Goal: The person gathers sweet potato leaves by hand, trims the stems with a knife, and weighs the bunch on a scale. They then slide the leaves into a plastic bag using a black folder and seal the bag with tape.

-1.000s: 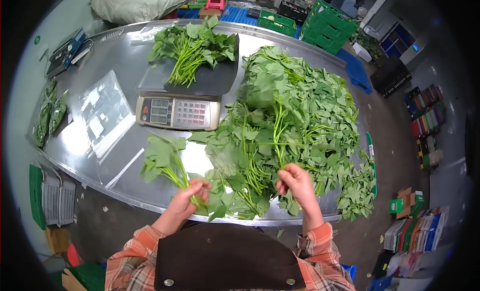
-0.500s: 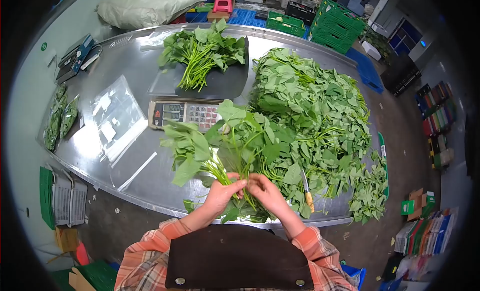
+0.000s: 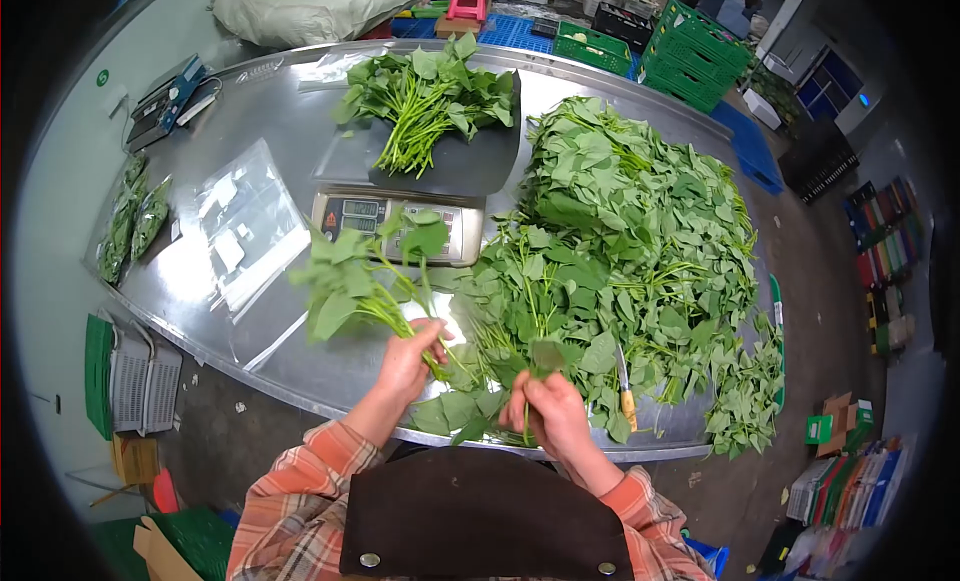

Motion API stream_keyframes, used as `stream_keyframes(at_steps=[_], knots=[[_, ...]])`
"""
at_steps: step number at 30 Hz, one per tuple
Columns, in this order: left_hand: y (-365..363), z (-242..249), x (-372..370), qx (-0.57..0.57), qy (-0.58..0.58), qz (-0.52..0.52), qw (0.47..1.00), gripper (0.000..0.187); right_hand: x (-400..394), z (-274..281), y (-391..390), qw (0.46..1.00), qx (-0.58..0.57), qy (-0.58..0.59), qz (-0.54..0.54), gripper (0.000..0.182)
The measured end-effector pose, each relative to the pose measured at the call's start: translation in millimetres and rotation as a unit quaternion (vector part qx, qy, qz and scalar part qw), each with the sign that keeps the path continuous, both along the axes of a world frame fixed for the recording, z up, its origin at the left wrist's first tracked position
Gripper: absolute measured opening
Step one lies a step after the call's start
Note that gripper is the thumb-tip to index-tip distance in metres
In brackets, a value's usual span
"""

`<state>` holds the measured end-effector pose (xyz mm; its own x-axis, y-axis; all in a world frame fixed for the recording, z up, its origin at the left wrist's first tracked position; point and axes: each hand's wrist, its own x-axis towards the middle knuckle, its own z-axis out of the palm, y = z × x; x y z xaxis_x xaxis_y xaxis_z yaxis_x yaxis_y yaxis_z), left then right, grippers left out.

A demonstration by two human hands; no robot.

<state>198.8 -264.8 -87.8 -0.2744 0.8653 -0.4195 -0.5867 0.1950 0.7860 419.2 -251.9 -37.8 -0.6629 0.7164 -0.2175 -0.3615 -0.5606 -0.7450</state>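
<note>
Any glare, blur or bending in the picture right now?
In the head view, white glare patches the shiny silver metal table; the head view bows its edge and goes black at the corners; head view again, blur softens the green leafy bunch in the left hand.

You have two hands (image 3: 406, 362), one scale (image 3: 358, 213), one knife (image 3: 628, 406), two filled bags (image 3: 121, 221), one white sack (image 3: 318, 11) and one pink stool (image 3: 467, 3)

Leafy stems (image 3: 340, 291) in left hand (image 3: 408, 364)

green crates (image 3: 695, 57), probably a stool (image 3: 467, 5)
</note>
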Motion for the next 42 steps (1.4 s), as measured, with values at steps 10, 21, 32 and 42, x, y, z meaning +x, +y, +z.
stream_keyframes(at_steps=[10, 21, 32, 42], knots=[[-14, 10, 32, 0.046, -0.086, -0.035, 0.995, 0.02, -54, -23, 32, 0.988, 0.057, -0.104, -0.1, 0.017], [69, 39, -54, 0.08, 0.184, 0.187, 0.962, 0.012, -20, -21, 14, 0.954, 0.192, -0.192, 0.128, 0.014], [340, 101, -165, -0.052, 0.654, 0.04, 0.754, 0.061, 31, -14, 35, 0.941, 0.039, -0.313, -0.122, 0.02], [319, 81, -143, -0.157, 0.817, -0.027, 0.554, 0.078, 58, -14, 63, 0.92, 0.143, -0.245, -0.271, 0.015]])
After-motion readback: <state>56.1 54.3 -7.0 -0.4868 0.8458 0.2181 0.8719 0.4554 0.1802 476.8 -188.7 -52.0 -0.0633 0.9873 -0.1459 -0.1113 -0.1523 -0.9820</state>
